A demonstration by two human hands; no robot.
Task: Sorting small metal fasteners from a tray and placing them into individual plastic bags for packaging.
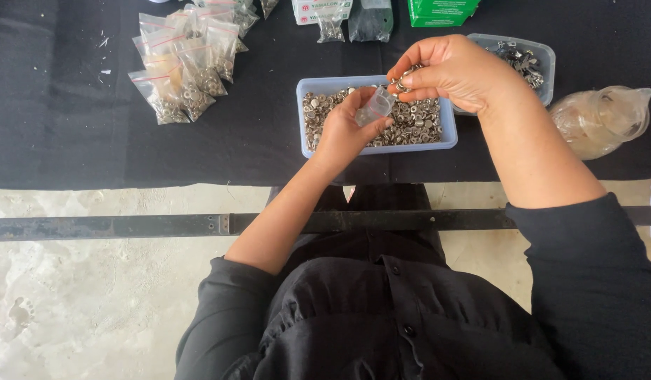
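A black cloth-covered table (72,141) runs across the top of the view, with a pale, stained concrete floor (79,309) below it and a dark metal bar (128,225) crossing just in front of the seated person's black buttoned shirt.

The left hand (343,130) hangs over a shallow light-blue plastic tray (449,130) and pinches a small clear plastic zip bag (373,107) between thumb and fingers, its mouth turned up toward the other hand. The right hand (452,70) hovers just above, fingers curled closed around a small cluster of silvery round metal snap fasteners (403,83) held at the fingertips right beside the bag's mouth. The tray below is nearly covered with more loose fasteners of the same kind.

The fasteners look hard, smooth and individually light, so they would likely slip or roll from a loose pinch; a cupped, closed fingertip hold like this one suits them. The bag looks thin, limp and slick, best held near its rim so the mouth stays open.

To the left lies a heap of filled clear zip bags with red seal strips (188,63). Behind the right hand sits a second clear plastic tub of darker metal parts (533,60), and well to the right a crumpled clear plastic bag (600,119). A green cardboard box (438,10) stands at the far edge.
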